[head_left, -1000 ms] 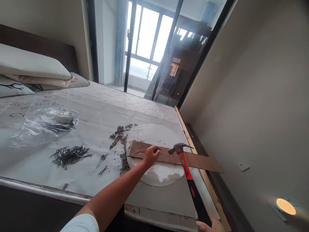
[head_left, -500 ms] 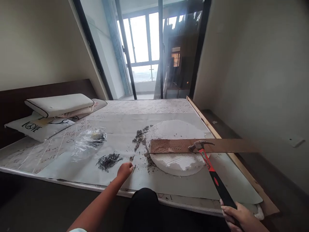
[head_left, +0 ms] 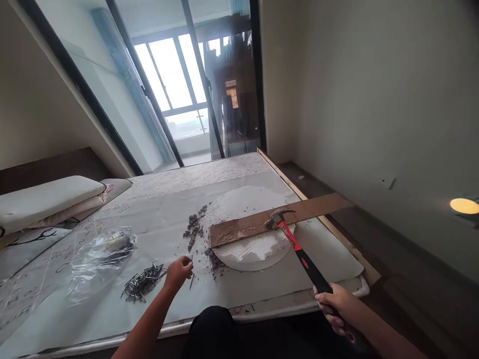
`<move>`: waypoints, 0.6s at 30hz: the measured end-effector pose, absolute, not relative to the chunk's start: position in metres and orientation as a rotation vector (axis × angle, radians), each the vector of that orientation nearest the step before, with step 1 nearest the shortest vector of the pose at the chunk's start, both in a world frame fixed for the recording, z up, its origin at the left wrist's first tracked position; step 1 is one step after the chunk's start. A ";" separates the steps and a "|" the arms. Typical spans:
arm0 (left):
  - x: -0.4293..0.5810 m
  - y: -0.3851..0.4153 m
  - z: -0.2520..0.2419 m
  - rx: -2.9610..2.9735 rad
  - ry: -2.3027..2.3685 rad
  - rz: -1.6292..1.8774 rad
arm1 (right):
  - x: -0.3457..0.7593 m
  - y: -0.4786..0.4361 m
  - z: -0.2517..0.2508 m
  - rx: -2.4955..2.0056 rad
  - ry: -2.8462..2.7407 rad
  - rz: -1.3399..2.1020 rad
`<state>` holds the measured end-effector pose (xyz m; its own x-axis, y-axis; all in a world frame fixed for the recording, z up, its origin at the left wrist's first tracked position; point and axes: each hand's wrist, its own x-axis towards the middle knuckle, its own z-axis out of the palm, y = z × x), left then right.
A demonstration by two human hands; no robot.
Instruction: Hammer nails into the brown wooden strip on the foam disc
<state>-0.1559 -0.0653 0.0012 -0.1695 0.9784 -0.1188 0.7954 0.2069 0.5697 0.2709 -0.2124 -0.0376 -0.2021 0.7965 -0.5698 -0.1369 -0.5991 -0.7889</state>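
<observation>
My left hand (head_left: 179,270) is closed in a pinch, with a thin nail (head_left: 192,260) sticking up from the fingertips. Just below the fingers another nail (head_left: 192,282) lies on the grey sheet. To the left of that hand is a pile of nails (head_left: 143,282). My right hand (head_left: 331,304) wraps round the black and red handle of a claw hammer (head_left: 299,252). The hammer's head rests on a brown wooden board (head_left: 239,229) dotted with small marks or bits. Under the board lies a round white slab (head_left: 254,258).
Grey crumbled debris (head_left: 193,228) lies along the slab's left edge. A clear plastic bag (head_left: 101,262) with dark contents sits left of the nails. The grey sheet (head_left: 157,219) covers a mattress with a wooden rail (head_left: 284,179) on its right. Pillows (head_left: 52,199) lie at the left.
The view has turned to the right. My left hand has lifted a little off the sheet with a nail upright in its fingers. The hammer still lies with its head on the board.
</observation>
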 end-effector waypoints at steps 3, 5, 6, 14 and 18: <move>-0.124 -0.058 0.032 1.579 1.789 0.710 | 0.270 -0.210 -0.028 -1.372 -0.804 1.854; -0.095 -0.052 0.049 1.513 1.634 0.764 | 0.269 -0.209 -0.025 -1.375 -0.801 1.833; -0.079 -0.048 0.055 1.476 1.559 0.784 | 0.269 -0.209 -0.024 -1.377 -0.803 1.829; 0.029 0.001 0.042 1.757 1.510 0.774 | 0.271 -0.206 -0.021 -1.322 -0.805 1.839; 0.059 0.020 0.020 2.070 1.632 0.744 | 0.272 -0.205 -0.024 -1.341 -0.806 1.790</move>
